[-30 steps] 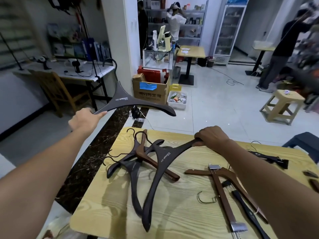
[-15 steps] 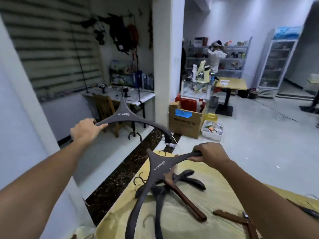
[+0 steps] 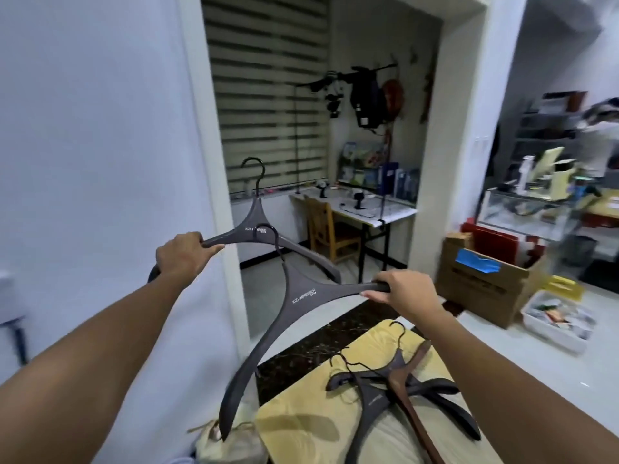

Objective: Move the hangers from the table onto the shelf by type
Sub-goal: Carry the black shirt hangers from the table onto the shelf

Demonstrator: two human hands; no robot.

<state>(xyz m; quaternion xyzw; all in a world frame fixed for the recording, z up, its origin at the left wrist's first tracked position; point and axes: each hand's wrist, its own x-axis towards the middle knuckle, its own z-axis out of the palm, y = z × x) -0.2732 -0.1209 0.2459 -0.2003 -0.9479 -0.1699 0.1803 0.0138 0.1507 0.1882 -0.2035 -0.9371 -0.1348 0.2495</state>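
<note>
My left hand (image 3: 182,256) grips one arm of a dark grey wide-shouldered hanger (image 3: 254,226), held up in the air with its hook pointing up. My right hand (image 3: 405,291) grips the arm end of a second dark grey hanger (image 3: 294,303) of the same kind, which hangs lower and nearer, partly overlapping the first. On the yellow wooden table (image 3: 301,426) at the lower right lie more dark hangers (image 3: 375,400) and a brown wooden hanger (image 3: 407,380), tangled together. No shelf for the hangers is in view.
A white wall (image 3: 83,162) and door frame stand close on the left. Beyond is a desk (image 3: 361,209) with a wooden chair (image 3: 326,229). A cardboard box (image 3: 485,286) and a white bin (image 3: 556,319) sit on the floor to the right.
My view has swung left and away from the table. My right hand has lifted its dark hanger clear of the pile, and both hangers have come closer together in front of me.
</note>
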